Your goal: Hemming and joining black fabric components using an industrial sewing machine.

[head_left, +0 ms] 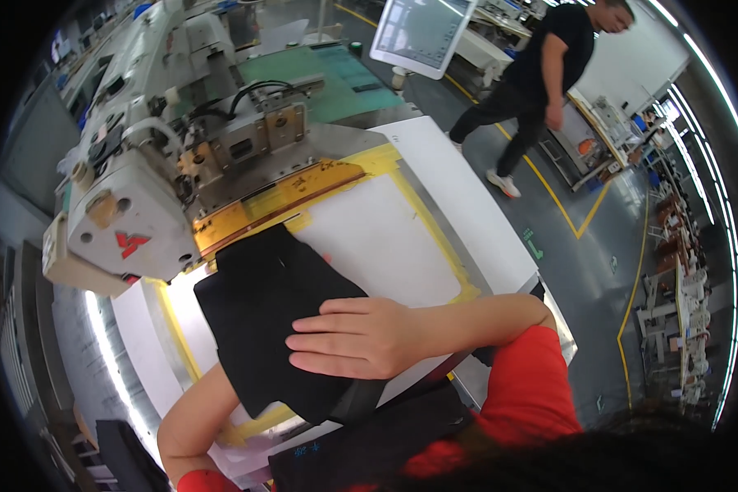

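1 black cloth panel is partly covered by 1 flat right hand at 4 o'clock; left hand hidden beneath at 7, grip can't be told.

Red elbow-length sleeves, bare forearms

An irregular black fabric panel slants across the yellow-taped white sheet.
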### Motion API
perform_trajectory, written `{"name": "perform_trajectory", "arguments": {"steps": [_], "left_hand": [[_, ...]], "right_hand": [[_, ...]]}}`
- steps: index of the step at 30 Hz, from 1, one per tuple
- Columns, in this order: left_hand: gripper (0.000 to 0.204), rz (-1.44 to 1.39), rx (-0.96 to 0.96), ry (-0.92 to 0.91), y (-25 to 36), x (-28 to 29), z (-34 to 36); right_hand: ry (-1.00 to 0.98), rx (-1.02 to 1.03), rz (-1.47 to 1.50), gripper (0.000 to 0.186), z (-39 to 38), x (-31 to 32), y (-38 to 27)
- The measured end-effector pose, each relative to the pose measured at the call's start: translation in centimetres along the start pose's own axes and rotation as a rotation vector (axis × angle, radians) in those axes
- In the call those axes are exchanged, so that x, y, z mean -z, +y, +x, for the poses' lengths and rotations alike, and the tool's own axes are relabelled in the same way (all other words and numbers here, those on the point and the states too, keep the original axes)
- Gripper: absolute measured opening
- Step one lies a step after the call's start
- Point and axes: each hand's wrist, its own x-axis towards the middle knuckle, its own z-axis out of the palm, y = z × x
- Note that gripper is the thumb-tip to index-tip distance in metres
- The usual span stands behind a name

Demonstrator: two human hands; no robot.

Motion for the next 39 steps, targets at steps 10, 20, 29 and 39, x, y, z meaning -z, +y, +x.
{"name": "perform_trajectory", "arguments": {"steps": [10,20,29,39], "left_hand": [[0.078,-0.681,0.132,0.135,2.5,0.6,1.0],[0.077,0.055,0.153,0.023,3.4,1.0,-0.2],[0.052,1.002,0.128,-0.209,0.8,0.3,0.9],[0.060,1.038,0.118,-0.130,-0.9,-3.4,-0.5]], "right_hand": [[-0.203,-0.024,0.012,0.035,-4.6,1.1,-2.3],[-0.192,-0.037,0.051,0.033,-4.2,1.1,-3.5],[0.254,-0.966,0.081,0.021,-7.2,10.2,-1.2],[0.438,-1.471,-1.311,0.024,-26.5,30.4,-3.8]]}}
